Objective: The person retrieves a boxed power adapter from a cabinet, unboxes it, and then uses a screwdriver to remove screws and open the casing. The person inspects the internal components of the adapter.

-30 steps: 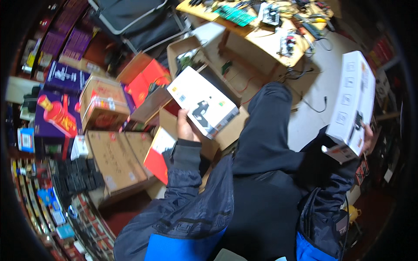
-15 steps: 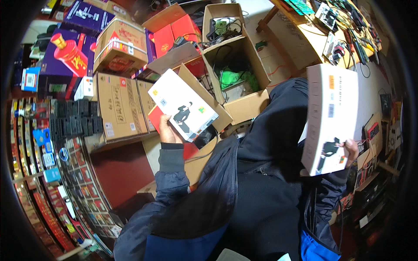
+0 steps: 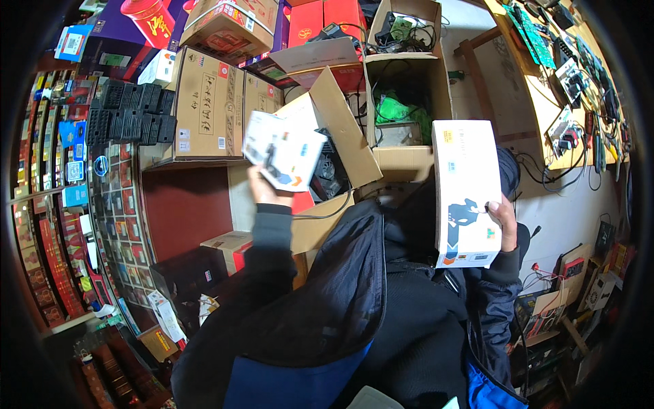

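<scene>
My left hand (image 3: 270, 191) is closed on the lower edge of a white box (image 3: 283, 151) printed with a dark suited figure; motion blurs it a little. That box is tilted above an open cardboard carton (image 3: 349, 129) with dark items inside. On the right, my right hand (image 3: 503, 221) grips the lower right side of a taller white box (image 3: 470, 177) with a similar figure on its front. This second box stands nearly upright in front of my leg. The fingers behind both boxes are hidden.
Beyond them, another open carton (image 3: 441, 88) holds green material and cables. Closed brown cartons (image 3: 211, 109) and a stack of black plastic pieces (image 3: 133, 112) are at the left. A wooden table (image 3: 538, 75) at the far right carries circuit boards and tools.
The left box has turned and tipped, still in my left hand. My right hand has brought its box inward to the left, its broad front now facing up. The whole view has shifted.
</scene>
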`<state>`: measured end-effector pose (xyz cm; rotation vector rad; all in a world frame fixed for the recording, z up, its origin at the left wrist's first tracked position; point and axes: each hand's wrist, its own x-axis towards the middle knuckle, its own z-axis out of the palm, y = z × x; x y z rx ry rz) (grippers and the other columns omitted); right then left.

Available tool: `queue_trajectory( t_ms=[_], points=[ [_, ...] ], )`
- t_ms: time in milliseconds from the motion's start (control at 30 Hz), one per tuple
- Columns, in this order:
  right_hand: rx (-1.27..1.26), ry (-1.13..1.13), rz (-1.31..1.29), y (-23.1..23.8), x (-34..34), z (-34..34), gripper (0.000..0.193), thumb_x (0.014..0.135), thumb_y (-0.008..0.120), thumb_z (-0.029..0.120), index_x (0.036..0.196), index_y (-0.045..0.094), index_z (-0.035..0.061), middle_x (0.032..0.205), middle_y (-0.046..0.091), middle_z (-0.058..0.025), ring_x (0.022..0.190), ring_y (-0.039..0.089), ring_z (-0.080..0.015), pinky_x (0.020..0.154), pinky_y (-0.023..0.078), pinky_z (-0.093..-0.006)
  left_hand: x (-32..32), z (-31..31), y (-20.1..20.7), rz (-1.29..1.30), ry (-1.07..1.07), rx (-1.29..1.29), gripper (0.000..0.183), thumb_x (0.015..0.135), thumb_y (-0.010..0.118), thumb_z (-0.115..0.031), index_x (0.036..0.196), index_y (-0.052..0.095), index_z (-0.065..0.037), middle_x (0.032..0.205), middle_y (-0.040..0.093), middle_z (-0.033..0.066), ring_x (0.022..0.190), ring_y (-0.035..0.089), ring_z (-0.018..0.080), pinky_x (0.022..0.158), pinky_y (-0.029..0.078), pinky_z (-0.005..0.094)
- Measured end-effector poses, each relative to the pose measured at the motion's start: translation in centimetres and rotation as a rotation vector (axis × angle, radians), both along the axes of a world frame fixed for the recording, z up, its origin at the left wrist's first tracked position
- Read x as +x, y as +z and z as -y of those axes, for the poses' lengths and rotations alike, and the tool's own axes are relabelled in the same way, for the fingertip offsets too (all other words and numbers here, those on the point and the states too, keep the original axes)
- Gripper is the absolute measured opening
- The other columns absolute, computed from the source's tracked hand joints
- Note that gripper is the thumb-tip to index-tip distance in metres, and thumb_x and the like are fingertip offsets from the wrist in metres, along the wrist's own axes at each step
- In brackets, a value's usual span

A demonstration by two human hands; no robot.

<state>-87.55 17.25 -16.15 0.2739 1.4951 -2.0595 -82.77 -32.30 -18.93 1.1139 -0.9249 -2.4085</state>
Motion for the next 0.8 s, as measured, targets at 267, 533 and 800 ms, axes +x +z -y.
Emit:
queue_trajectory(
  t_ms=[267, 533, 800],
  points=[
    [-0.025, -0.001, 0.093, -1.6, -0.4, -0.9, 0.086, 0.086, 0.063, 0.046, 0.151, 0.042, -0.005, 0.126, 0.07, -0.0216, 0.101, 0.074, -0.0219, 0.085, 0.058, -0.029, 2.9, -11.1, -9.2, 0.207, -0.116, 0.225, 0.048, 0.085, 0.071, -0.026, 0.129, 0.062, -0.009, 0.12, 0.069, 0.0094, 0.11, 0.067, 0.0257, 0.097, 0.058, 0.0444],
    [-0.081, -0.071, 0.119, -1.4, -0.5, -1.3, 0.077, 0.089, 0.067, 0.038, 0.15, 0.046, -0.003, 0.132, 0.069, -0.02, 0.104, 0.073, -0.0211, 0.085, 0.056, -0.0283, 3.3, -10.3, -14.8, 0.045, -0.14, 0.303, 0.066, 0.084, 0.054, -0.028, 0.144, 0.053, -0.001, 0.143, 0.061, 0.0186, 0.131, 0.058, 0.0384, 0.117, 0.042, 0.0565],
    [-0.191, -0.116, -0.045, 1.4, -1.6, -0.3, 0.08, 0.09, 0.065, 0.032, 0.156, 0.037, -0.0044, 0.131, 0.066, -0.0185, 0.11, 0.071, -0.0215, 0.094, 0.056, -0.0311, 2.1, -7.4, -4.2, 0.449, -0.568, -0.62, 0.04, 0.097, 0.061, -0.014, 0.132, 0.051, 0.003, 0.11, 0.064, 0.0134, 0.092, 0.064, 0.0196, 0.08, 0.058, 0.0339]
  ],
)
